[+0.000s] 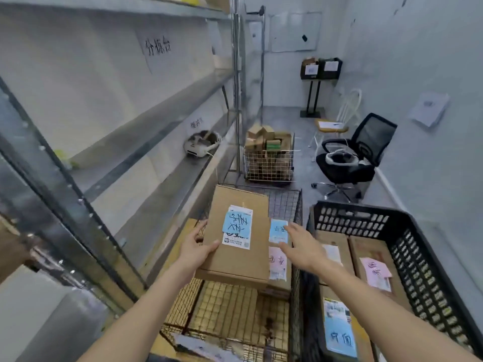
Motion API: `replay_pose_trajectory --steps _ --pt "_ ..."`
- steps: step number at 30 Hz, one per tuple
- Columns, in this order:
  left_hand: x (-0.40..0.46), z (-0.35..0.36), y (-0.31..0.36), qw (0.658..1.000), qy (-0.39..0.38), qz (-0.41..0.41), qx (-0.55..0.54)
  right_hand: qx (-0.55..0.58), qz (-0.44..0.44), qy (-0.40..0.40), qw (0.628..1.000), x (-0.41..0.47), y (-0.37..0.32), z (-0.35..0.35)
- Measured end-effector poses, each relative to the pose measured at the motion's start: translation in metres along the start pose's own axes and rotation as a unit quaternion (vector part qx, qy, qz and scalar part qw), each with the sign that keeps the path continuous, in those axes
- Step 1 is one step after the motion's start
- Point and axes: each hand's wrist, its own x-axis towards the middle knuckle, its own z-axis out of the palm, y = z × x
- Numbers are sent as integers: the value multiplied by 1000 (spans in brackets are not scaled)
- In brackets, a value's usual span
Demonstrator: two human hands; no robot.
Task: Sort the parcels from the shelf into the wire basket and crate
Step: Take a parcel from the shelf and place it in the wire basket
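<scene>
A large cardboard parcel point(243, 205) with a blue handwritten label lies over the dark wire basket point(298, 212). My left hand point(196, 246) grips its near left corner, thumb on top. My right hand point(298, 244) hovers open with fingers spread, just right of that parcel, above a smaller parcel with blue and pink labels point(278, 239) lying beneath it in the basket. The black plastic crate point(428, 257) stands to the right and holds several labelled parcels. The metal shelf point(167, 163) runs along the left.
A white headset point(201, 145) lies on the shelf. Farther off stands a white wire cart point(269, 163) full of boxes. A black office chair point(352, 158), a white chair and a black stand occupy the back right. Grey floor shows between them.
</scene>
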Motion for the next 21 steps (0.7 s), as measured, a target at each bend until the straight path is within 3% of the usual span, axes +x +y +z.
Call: replay_pose_trajectory --steps 9,15,21 --pt "119 25 -84 994 -26 -75 72 -116 8 22 993 79 44 76" --pt "175 47 -120 990 -58 -91 89 -142 13 126 982 116 56 71" --pt "225 68 -155 987 -91 -111 74 -164 22 142 976 136 70 75"
